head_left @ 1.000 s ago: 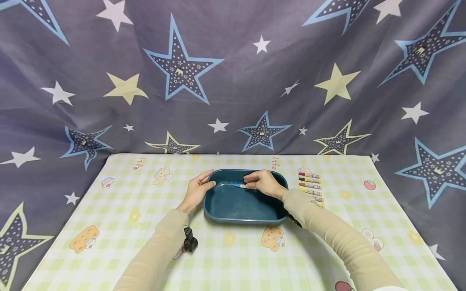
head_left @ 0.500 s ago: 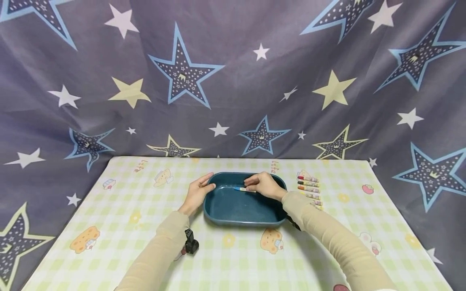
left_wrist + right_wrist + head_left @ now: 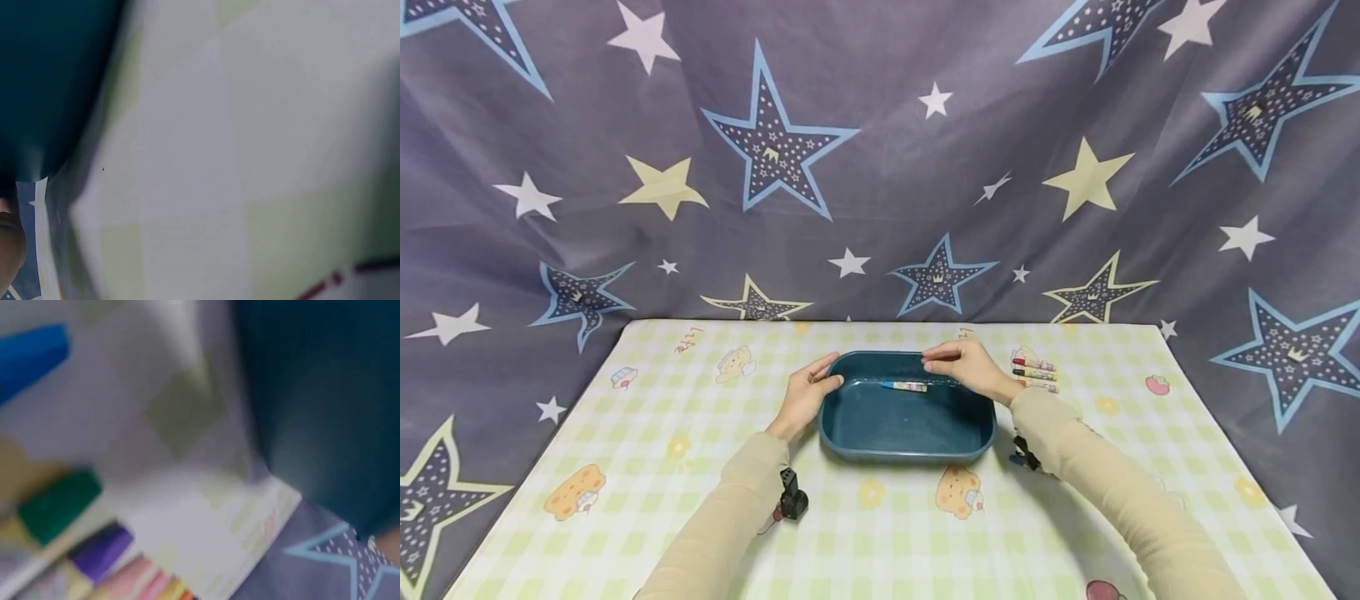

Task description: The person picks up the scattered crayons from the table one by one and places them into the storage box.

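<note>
A blue crayon (image 3: 904, 386) with a patterned wrapper lies inside the dark teal tray (image 3: 906, 456), near its far wall. My left hand (image 3: 805, 396) holds the tray's far left corner, thumb at the rim and fingers along the outside. Over the far right part of the tray is my right hand (image 3: 967, 367), fingers extended and holding nothing, its fingertips by the far rim. In the left wrist view, the tray's side (image 3: 50, 81) fills the upper left, with part of a finger (image 3: 9, 250) below it.
Right of the tray lie a red crayon (image 3: 1033, 364), a black crayon (image 3: 1035, 374) and an orange crayon (image 3: 1036, 385); my right sleeve hides others. The right wrist view shows green (image 3: 59, 506), purple (image 3: 101, 552) and blue crayon tips (image 3: 31, 359). A star-patterned curtain (image 3: 880, 167) hangs behind the table.
My right hand has let go of the blue crayon, which now lies in the tray, and has moved up and right. The left hand stays at the tray's corner.
</note>
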`<act>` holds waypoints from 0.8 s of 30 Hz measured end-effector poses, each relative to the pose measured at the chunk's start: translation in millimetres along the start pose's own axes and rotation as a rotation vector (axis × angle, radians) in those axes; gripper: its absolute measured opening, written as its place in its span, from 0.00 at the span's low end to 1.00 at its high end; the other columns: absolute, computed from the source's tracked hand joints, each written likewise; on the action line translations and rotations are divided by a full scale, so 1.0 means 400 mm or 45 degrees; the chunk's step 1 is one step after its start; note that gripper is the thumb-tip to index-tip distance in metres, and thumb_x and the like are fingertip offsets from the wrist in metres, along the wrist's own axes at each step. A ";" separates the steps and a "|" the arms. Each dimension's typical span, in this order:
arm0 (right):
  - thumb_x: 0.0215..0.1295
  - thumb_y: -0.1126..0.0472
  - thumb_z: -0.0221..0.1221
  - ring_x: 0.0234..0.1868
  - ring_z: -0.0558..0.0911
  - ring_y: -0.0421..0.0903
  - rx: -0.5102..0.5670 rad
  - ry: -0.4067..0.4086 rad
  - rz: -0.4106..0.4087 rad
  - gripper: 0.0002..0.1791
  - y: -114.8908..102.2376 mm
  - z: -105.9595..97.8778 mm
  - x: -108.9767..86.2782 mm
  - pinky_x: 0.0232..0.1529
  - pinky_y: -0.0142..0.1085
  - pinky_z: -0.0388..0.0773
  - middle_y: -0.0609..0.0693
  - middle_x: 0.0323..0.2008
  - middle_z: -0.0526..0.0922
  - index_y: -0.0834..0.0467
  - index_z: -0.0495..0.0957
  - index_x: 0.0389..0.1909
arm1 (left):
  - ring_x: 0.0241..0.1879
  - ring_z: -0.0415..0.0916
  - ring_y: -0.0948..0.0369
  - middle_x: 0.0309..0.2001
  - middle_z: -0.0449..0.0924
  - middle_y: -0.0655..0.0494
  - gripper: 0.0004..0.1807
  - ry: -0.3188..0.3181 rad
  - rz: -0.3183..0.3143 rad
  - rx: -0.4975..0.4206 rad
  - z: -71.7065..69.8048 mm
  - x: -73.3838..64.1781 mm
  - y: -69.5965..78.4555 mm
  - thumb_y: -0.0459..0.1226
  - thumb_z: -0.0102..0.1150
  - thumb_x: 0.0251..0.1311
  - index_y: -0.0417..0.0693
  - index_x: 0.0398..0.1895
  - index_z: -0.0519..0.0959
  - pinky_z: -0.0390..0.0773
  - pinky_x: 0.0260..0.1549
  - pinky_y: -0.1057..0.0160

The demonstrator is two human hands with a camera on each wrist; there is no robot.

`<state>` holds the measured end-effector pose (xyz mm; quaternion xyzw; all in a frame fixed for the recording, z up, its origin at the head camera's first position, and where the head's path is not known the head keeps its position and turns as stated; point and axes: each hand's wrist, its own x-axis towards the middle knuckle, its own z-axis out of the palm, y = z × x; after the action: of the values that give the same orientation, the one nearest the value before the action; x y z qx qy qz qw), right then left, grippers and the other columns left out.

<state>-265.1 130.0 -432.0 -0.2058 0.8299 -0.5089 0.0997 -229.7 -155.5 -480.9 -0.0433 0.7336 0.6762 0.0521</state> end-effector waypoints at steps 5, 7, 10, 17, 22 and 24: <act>0.57 0.58 0.62 0.43 0.83 0.42 0.031 0.076 0.041 0.18 -0.007 -0.067 -0.029 0.47 0.35 0.79 0.57 0.44 0.83 0.61 0.80 0.47 | 0.63 0.63 0.55 0.62 0.67 0.46 0.28 0.010 0.002 -0.015 0.000 0.001 -0.001 0.32 0.55 0.59 0.45 0.64 0.66 0.65 0.61 0.56; 0.57 0.58 0.62 0.43 0.82 0.39 0.036 0.090 0.046 0.18 -0.008 -0.099 -0.047 0.48 0.33 0.78 0.56 0.46 0.82 0.60 0.80 0.48 | 0.63 0.63 0.56 0.62 0.68 0.46 0.28 0.017 0.009 -0.004 0.003 0.000 -0.001 0.33 0.56 0.59 0.45 0.64 0.66 0.65 0.61 0.57; 0.57 0.58 0.62 0.42 0.82 0.34 0.023 0.135 0.028 0.19 0.004 -0.151 -0.073 0.45 0.29 0.78 0.58 0.46 0.82 0.62 0.80 0.48 | 0.63 0.64 0.57 0.61 0.69 0.47 0.28 0.020 0.025 0.021 0.008 -0.003 -0.001 0.33 0.56 0.59 0.46 0.64 0.66 0.66 0.60 0.57; 0.57 0.59 0.62 0.38 0.82 0.31 0.025 0.243 0.034 0.20 0.074 -0.250 -0.110 0.41 0.26 0.79 0.64 0.47 0.80 0.66 0.78 0.48 | 0.63 0.64 0.56 0.62 0.69 0.47 0.27 0.015 0.027 0.029 0.011 -0.002 -0.003 0.33 0.56 0.58 0.46 0.63 0.67 0.66 0.60 0.56; 0.58 0.61 0.61 0.37 0.81 0.28 0.004 0.334 0.082 0.20 0.138 -0.295 -0.119 0.42 0.24 0.78 0.62 0.47 0.80 0.68 0.76 0.50 | 0.63 0.64 0.55 0.62 0.68 0.47 0.27 0.016 0.023 0.031 0.007 -0.003 -0.002 0.34 0.56 0.58 0.48 0.64 0.67 0.66 0.61 0.55; 0.58 0.63 0.61 0.37 0.81 0.27 0.014 0.372 0.092 0.20 0.167 -0.307 -0.125 0.42 0.23 0.77 0.60 0.46 0.81 0.70 0.76 0.50 | 0.63 0.63 0.55 0.62 0.68 0.47 0.27 0.013 0.027 0.038 0.007 -0.003 -0.002 0.34 0.56 0.58 0.48 0.64 0.67 0.66 0.60 0.55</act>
<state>-282.5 277.3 -436.7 -0.0990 0.8397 -0.5340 -0.0027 -228.3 -152.7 -481.9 -0.0382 0.7442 0.6655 0.0417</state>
